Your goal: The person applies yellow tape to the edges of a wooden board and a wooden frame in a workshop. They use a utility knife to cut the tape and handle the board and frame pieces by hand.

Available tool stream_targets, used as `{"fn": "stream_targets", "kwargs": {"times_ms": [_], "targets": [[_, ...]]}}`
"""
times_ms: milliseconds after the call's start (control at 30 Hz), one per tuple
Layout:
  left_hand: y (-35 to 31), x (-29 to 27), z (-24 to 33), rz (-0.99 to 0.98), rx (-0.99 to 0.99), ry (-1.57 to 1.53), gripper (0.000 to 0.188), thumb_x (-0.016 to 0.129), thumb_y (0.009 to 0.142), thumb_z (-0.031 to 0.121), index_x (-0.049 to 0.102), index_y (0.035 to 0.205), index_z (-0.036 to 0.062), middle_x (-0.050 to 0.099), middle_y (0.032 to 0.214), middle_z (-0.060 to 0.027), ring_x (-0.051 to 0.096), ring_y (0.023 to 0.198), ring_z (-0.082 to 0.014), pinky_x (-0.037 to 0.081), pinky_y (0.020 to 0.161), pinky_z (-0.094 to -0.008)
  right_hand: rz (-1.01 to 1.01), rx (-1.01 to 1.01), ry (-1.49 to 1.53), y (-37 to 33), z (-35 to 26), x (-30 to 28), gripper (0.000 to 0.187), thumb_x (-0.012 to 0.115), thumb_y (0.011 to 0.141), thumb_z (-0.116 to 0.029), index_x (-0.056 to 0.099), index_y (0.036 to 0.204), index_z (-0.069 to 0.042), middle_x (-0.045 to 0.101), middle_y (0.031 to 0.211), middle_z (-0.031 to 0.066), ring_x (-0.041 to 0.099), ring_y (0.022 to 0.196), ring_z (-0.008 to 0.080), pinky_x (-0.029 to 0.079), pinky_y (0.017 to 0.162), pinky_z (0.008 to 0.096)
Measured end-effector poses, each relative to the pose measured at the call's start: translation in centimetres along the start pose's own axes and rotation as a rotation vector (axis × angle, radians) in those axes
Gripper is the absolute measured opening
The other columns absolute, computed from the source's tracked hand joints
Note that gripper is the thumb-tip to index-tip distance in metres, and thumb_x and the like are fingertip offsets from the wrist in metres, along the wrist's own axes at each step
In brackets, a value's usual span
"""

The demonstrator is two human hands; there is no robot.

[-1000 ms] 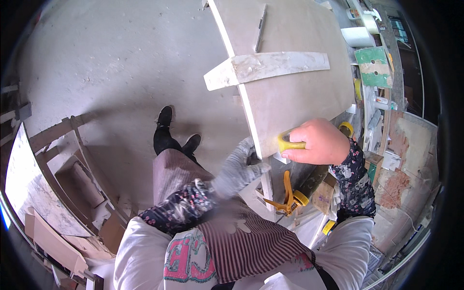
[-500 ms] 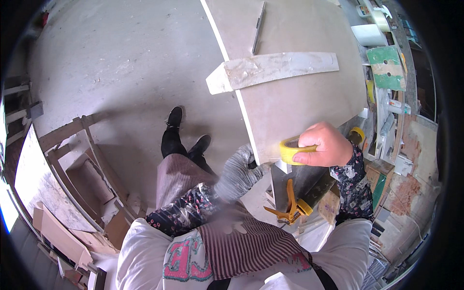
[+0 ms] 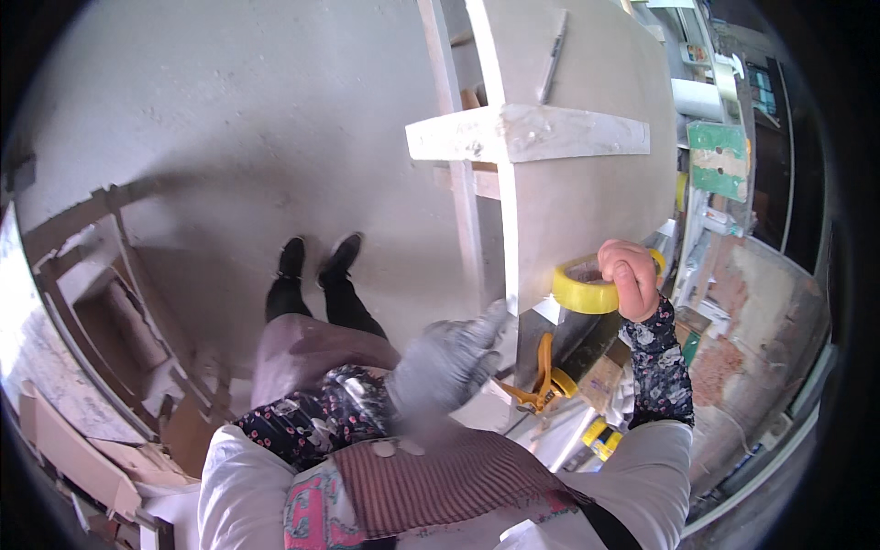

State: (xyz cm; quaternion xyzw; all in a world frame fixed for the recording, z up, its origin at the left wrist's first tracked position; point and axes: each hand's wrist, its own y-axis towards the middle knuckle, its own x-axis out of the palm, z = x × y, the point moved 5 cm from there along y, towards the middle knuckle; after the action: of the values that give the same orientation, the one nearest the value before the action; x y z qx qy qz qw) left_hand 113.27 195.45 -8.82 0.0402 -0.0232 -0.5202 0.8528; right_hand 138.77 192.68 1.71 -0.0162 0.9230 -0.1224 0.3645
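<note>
A beige board [image 3: 587,192] with a white edge lies on the bench. My right hand [image 3: 631,275], bare, is closed around the side of a yellow roll of adhesive tape [image 3: 587,295] just off the board's near edge. My left hand [image 3: 445,367] wears a grey glove. Its index finger stretches to the board's near left corner, with other fingers apart from it. Whether the fingertip presses on tape there is too small to tell. A whitish straight strip [image 3: 532,134] lies across the board and sticks out past its left edge. Beyond the strip rests a pen [image 3: 553,57].
An orange spring clamp [image 3: 544,378] sits below the board's near edge. Bottles, a white roll [image 3: 695,97] and a green-and-white piece [image 3: 718,160] crowd the right side. Wooden frames [image 3: 119,302] stand at left on the grey floor [image 3: 229,119].
My right hand has shifted slightly right with the tape roll, its knuckles turned upward. The gloved left hand has extended its index finger along the corner. My feet and view have shifted.
</note>
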Motion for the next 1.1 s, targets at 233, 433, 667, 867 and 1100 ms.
{"fn": "stream_targets", "kwargs": {"times_ms": [233, 433, 667, 867, 1100], "targets": [[4.4, 3.5, 0.4, -0.216, -0.044, 0.204, 0.079, 0.056, 0.091, 0.018, 0.01, 0.151, -0.0054, 0.064, 0.073, -0.0161, 0.061, 0.05, -0.0283, 0.047, 0.042, -0.041, -0.001, 0.099, -0.019, -0.4, 1.9, -0.4, 0.036, 0.046, 0.093, -0.024, 0.044, 0.065, -0.002, 0.047, 0.065, 0.0106, 0.049, 0.063, 0.0266, 0.038, 0.058, 0.0369], [5.1, 6.2, -1.4, -0.479, -0.195, 0.076, 0.086, 0.053, 0.094, 0.021, -0.006, 0.151, -0.0035, 0.065, 0.076, -0.0195, 0.062, 0.052, -0.0301, 0.048, 0.042, -0.0422, -0.018, 0.103, -0.098, 0.1, 1.7, -0.3, 0.041, 0.043, 0.097, -0.028, 0.044, 0.065, -0.002, 0.047, 0.064, 0.0109, 0.049, 0.061, 0.0268, 0.038, 0.058, 0.0363], [6.0, 7.0, -2.2, -0.381, -0.266, 0.014, 0.065, 0.042, 0.099, 0.02, 0.012, 0.155, 0.0066, 0.068, 0.079, -0.0183, 0.066, 0.06, -0.0322, 0.05, 0.051, -0.0504, -0.06, 0.21, -0.396, 1.5, -0.7, -0.4, 0.031, 0.048, 0.095, -0.018, 0.05, 0.072, 0.002, 0.048, 0.065, 0.0134, 0.051, 0.062, 0.0299, 0.04, 0.059, 0.038], [6.2, 7.4, -2.4, -0.397, -0.224, 0.018, 0.064, 0.041, 0.099, 0.019, 0.012, 0.155, 0.0066, 0.068, 0.08, -0.0181, 0.067, 0.061, -0.0319, 0.05, 0.051, -0.0503, -0.076, 0.339, -0.529, 1.3, -1.5, -0.7, 0.026, 0.052, 0.095, -0.015, 0.051, 0.074, 0.001, 0.047, 0.066, 0.0129, 0.049, 0.06, 0.0284, 0.038, 0.058, 0.0376], [6.8, 8.1, -3.0, -0.368, -0.193, 0.007, 0.063, 0.04, 0.099, 0.018, 0.012, 0.155, 0.0066, 0.069, 0.081, -0.0179, 0.068, 0.063, -0.0316, 0.05, 0.051, -0.0501, -0.117, 0.392, -0.545, 1.2, -0.5, -0.7, 0.025, 0.053, 0.094, -0.014, 0.052, 0.075, 0.001, 0.045, 0.066, 0.0114, 0.049, 0.062, 0.0248, 0.039, 0.06, 0.036]]}}
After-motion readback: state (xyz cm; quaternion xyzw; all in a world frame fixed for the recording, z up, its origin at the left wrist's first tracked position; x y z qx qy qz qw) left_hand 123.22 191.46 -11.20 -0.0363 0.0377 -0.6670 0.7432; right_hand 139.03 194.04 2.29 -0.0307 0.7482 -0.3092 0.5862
